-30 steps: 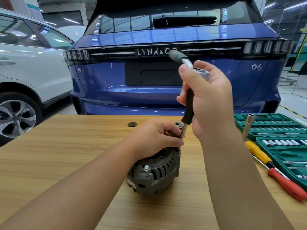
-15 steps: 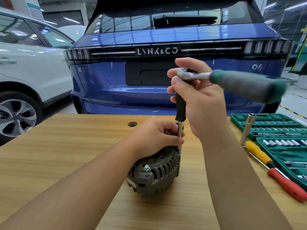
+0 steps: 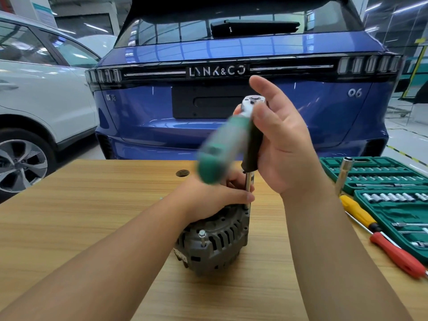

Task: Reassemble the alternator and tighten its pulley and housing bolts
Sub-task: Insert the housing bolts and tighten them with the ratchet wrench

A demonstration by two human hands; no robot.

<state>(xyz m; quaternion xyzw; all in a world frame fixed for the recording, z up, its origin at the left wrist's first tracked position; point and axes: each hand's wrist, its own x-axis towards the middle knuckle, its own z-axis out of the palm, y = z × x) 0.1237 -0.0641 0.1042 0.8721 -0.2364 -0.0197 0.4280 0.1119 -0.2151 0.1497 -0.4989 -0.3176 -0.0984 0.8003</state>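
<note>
Across the tailgate of the blue car (image 3: pixel 231 107), in the upper middle of the frame, chrome letters spell "LYNK&CO" (image 3: pixel 217 71) on the dark strip between the tail lamps. At the right of the same tailgate stands the chrome number "06" (image 3: pixel 354 92). At its left sits a small two-character badge (image 3: pixel 111 97), too small to read.

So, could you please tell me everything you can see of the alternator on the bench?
The alternator is a grey, cast-metal-looking housing with slotted vents, standing on the wooden table. One silver bolt stands proud of its near side. The left hand grips its top, hiding the pulley end. A driver shaft runs down to its right edge, with the right hand at its black handle.
</note>
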